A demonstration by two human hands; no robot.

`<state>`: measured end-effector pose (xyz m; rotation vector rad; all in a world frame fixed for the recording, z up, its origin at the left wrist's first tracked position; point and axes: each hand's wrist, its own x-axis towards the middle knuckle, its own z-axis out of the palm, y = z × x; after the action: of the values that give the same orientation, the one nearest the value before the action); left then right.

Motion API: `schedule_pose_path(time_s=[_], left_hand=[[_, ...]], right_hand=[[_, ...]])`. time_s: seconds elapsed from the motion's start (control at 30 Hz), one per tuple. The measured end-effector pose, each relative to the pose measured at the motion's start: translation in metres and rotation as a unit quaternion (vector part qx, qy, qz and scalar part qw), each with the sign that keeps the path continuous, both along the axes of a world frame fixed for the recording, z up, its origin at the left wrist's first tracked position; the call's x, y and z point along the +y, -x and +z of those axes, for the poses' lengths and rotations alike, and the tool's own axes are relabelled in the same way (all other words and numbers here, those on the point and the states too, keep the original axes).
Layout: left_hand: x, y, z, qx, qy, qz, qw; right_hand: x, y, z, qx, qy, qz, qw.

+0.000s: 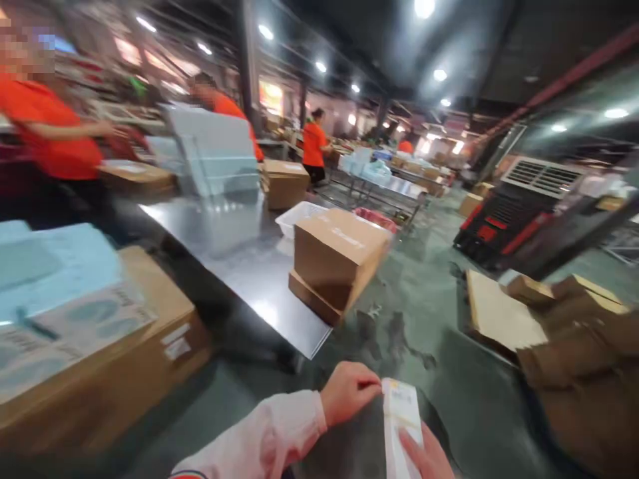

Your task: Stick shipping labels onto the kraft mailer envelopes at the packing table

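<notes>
White printed pack (402, 416) held out over the green floor (444, 379), its print too blurred to read. Clamped along the near part by the right hand (430, 456), thumb laid across the front; pinched at the upper left corner by the left hand (347, 394), fingertips closed and a pale sleeve (279, 429) behind. Hands close to each other, with just the pack between. Directly beyond the left hand, the corner of a steel table (219, 243), bearing a brown carton (332, 249) and, behind that, a white basket (299, 214). Well to the left of both hands, a large box (154, 362) topped with blue plastic (60, 263). Off to the right, a heap of brown cardboard (574, 362), and farther out a black-and-red machine (504, 223). Deeper beyond the hands, pale stacked boxes (214, 146) and people in orange shirts (313, 145).
</notes>
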<state>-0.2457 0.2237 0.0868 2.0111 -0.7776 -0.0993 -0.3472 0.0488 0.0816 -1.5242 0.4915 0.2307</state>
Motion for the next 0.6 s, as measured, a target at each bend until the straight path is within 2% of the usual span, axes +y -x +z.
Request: schedule_pose_path(time_s=[0.1,0.2,0.3,0.4,0.5,0.6], left_hand=[[-0.046,-0.009,0.006,0.011,0.090,-0.046,0.995],[-0.081,-0.025,0.002,-0.044,0.083,-0.060,0.994],[-0.114,-0.052,-0.003,-0.128,0.001,-0.069,0.989],[-0.154,-0.085,-0.003,-0.176,-0.151,-0.123,0.965],[-0.202,-0.116,-0.011,-0.197,-0.254,-0.190,0.928],[-0.254,-0.138,-0.034,-0.227,-0.265,-0.234,0.908]], right_hand=[[-0.033,-0.007,0.002,-0.036,-0.069,-0.119,0.990],[-0.057,-0.036,-0.001,-0.078,-0.109,-0.160,0.978],[-0.086,-0.068,-0.001,-0.094,-0.007,-0.139,0.986],[-0.117,-0.097,0.000,-0.109,0.131,-0.138,0.976],[-0.150,-0.122,-0.005,-0.101,0.174,-0.153,0.967],[-0.192,-0.143,-0.021,-0.062,0.188,-0.170,0.965]])
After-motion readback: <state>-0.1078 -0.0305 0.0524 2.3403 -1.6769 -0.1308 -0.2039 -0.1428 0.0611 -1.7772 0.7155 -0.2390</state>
